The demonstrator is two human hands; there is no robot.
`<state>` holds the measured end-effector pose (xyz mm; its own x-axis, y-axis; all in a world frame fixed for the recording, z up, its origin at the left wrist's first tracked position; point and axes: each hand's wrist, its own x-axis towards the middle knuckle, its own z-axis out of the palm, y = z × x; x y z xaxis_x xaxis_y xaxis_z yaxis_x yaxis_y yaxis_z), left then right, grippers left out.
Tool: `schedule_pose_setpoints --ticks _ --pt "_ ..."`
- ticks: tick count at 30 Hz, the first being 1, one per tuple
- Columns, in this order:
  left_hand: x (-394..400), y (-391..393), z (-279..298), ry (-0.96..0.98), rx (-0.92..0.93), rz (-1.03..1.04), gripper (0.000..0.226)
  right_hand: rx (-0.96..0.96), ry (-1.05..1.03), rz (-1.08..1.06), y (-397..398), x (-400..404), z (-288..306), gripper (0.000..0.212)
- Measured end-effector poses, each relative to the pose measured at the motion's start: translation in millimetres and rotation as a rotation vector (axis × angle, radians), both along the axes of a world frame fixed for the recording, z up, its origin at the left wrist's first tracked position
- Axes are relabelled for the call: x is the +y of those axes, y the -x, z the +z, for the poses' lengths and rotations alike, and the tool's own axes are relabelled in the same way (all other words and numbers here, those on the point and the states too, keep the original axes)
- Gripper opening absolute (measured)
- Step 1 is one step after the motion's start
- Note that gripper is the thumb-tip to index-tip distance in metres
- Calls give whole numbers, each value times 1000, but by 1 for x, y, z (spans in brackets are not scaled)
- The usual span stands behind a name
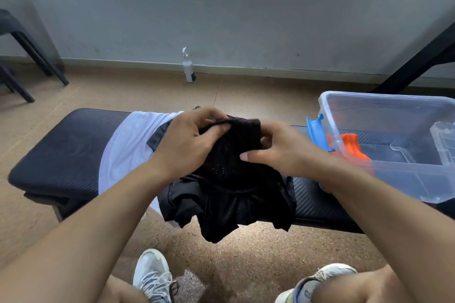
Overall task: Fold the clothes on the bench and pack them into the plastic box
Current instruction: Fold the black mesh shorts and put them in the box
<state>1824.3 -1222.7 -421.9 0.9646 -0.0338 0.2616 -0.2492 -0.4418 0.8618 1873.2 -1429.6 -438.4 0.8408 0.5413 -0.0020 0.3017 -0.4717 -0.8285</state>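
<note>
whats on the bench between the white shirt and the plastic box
In the head view, a black garment lies between the white shirt and the plastic box, gripped by both hands.

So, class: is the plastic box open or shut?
Open. The box has no lid on; its inside shows from above, with an orange cloth in it.

A black garment of thin, perforated fabric is bunched over the middle of the dark padded bench — its upper edge lifted, its lower folds spilling past the near edge. Beneath and to the left lies a white garment, spread flat. At the bench's right end stands the clear plastic box with a blue latch — something orange lies inside.
</note>
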Motion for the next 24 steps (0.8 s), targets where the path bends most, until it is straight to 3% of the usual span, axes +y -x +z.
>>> schedule_pose_setpoints --ticks 2,5,8,11,13,16,19,24 --pt "7 -1 5 126 37 85 12 12 56 -19 -1 3 -7 19" --pt "21 0 8 196 149 75 8 -7 -118 -83 -3 10 -4 17" --pt "24 4 7 145 285 -8 28 -13 -223 -65 -1 18 3 16" --pt "17 7 4 39 241 -39 25 -31 -184 4 2 23 4 16" --pt "12 7 4 86 196 -22 21 -60 -128 14 3 23 1 19" --pt "11 2 7 195 72 153 12 -178 130 -90 0 17 -2 16" --pt "29 -12 9 311 -71 405 20 -176 372 -246 -7 9 -3 15" --pt "73 -27 11 523 -146 840 33 -178 424 -394 -13 6 -5 16"
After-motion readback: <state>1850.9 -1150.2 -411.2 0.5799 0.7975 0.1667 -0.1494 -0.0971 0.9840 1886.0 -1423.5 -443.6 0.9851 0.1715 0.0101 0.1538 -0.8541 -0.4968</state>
